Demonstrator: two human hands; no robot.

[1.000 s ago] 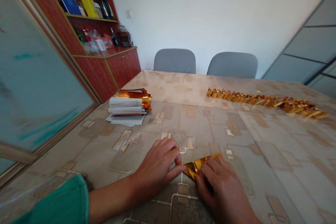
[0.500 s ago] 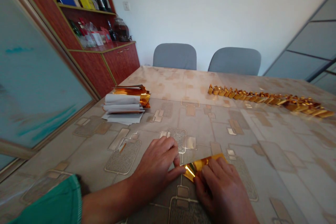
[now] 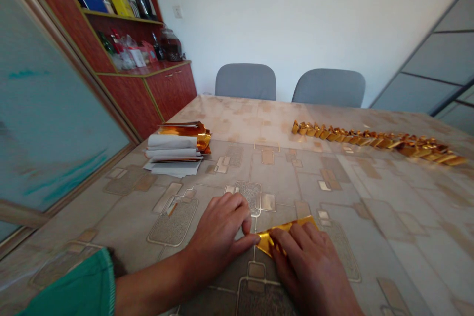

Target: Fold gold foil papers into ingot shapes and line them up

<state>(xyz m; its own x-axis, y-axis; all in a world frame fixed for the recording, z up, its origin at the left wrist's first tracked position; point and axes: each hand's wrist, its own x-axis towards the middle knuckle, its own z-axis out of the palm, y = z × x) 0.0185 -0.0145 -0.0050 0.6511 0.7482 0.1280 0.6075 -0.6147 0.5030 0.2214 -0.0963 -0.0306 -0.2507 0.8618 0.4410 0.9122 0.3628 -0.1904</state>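
Observation:
A folded piece of gold foil paper point(image 3: 264, 243) lies on the patterned tablecloth near the front of the table. My left hand point(image 3: 225, 224) has its thumb and bent fingers closed at the paper's left corner. Over the paper's right part, my right hand point(image 3: 309, 256) presses down with curled fingers, its thumb at the near edge. Much of the paper is hidden under that hand. A pointed end shows at the left and a strip along the far edge.
A stack of gold and white paper sheets point(image 3: 174, 155) lies on the table's left. A long row of folded gold pieces point(image 3: 370, 138) stretches across the far right. Two grey chairs point(image 3: 245, 81) stand behind the table, and a red cabinet point(image 3: 172, 84) is at the back left.
My right hand's fingers have slid slightly left along the gold paper, which now looks flatter at its left end. My left hand stays at the corner.

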